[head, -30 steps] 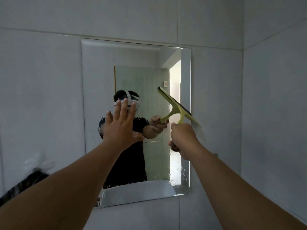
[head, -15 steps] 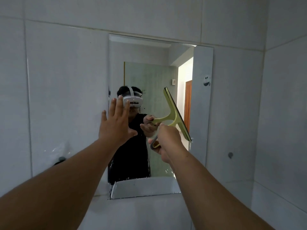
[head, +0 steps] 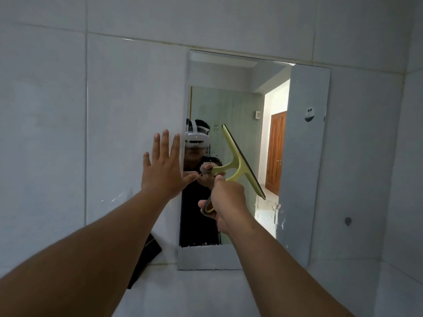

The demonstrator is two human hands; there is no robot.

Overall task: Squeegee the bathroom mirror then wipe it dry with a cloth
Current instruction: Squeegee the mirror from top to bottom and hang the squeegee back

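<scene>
A rectangular mirror (head: pixel 306 156) hangs on the grey tiled wall, with water streaks and droplets near its lower right. My right hand (head: pixel 226 200) grips the handle of a yellow-green squeegee (head: pixel 240 165); its blade runs diagonally across the mirror's middle, top end up-left, bottom end down-right. My left hand (head: pixel 163 172) is flat with fingers spread, palm on the wall at the mirror's left edge, thumb over the glass. A dark cloth (head: pixel 144 259) hangs on the wall below my left forearm, partly hidden by it.
Grey wall tiles (head: pixel 68 110) surround the mirror. A side wall (head: pixel 409 179) meets it in a corner at the right. A small dark spot (head: pixel 348 221) sits on the wall right of the mirror. The glass reflects a person with a headset and a wooden door.
The view has swung left, so the mirror now sits further right in frame. The squeegee has moved from the mirror's right edge toward its middle. My left hand has shifted from the glass to its left edge.
</scene>
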